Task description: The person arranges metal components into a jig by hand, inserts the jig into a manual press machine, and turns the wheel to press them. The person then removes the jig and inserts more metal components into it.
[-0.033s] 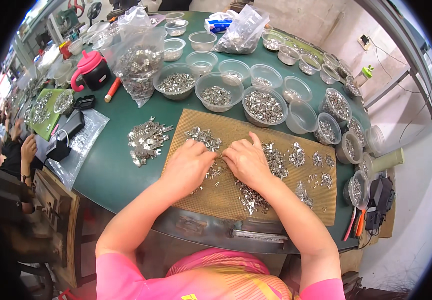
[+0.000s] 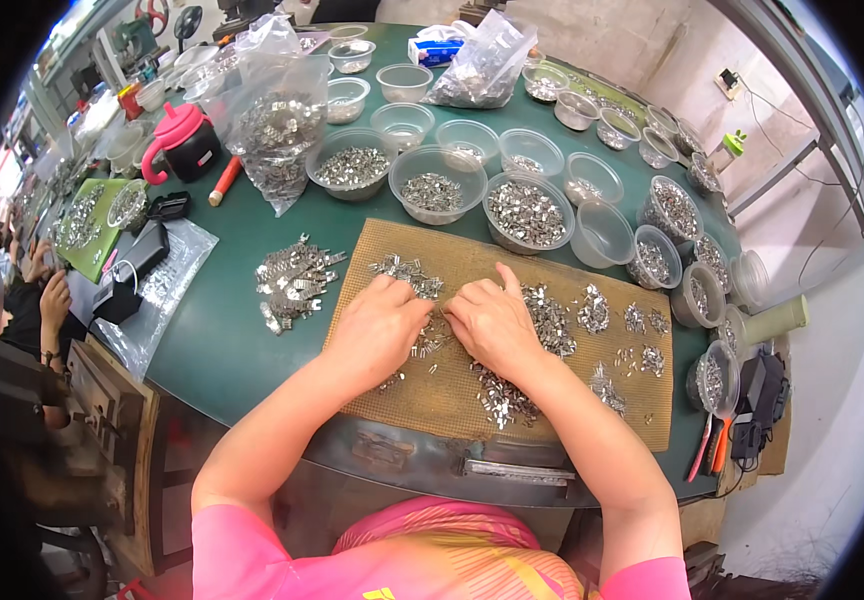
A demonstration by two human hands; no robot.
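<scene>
Over the brown textured mat, both of my hands meet with fingertips close together. My left hand has its fingers bent and pressed together. My right hand is closed at thumb and forefinger, with another finger sticking out. What the fingertips hold is too small and hidden to make out. Small silver metal pieces lie just beyond my left hand. A larger heap of metal pieces sits right of my right hand, and more dark and silver bits lie under its wrist.
Clear plastic bowls of metal parts line the mat's far side and right. Left on the green table lie flat metal clips, a bulging plastic bag and a black jug with pink lid. A co-worker's hand shows at far left.
My hands stay in nearly the same place, with only a slight shift at the fingertips. The co-worker's hand at far left has moved a little.
</scene>
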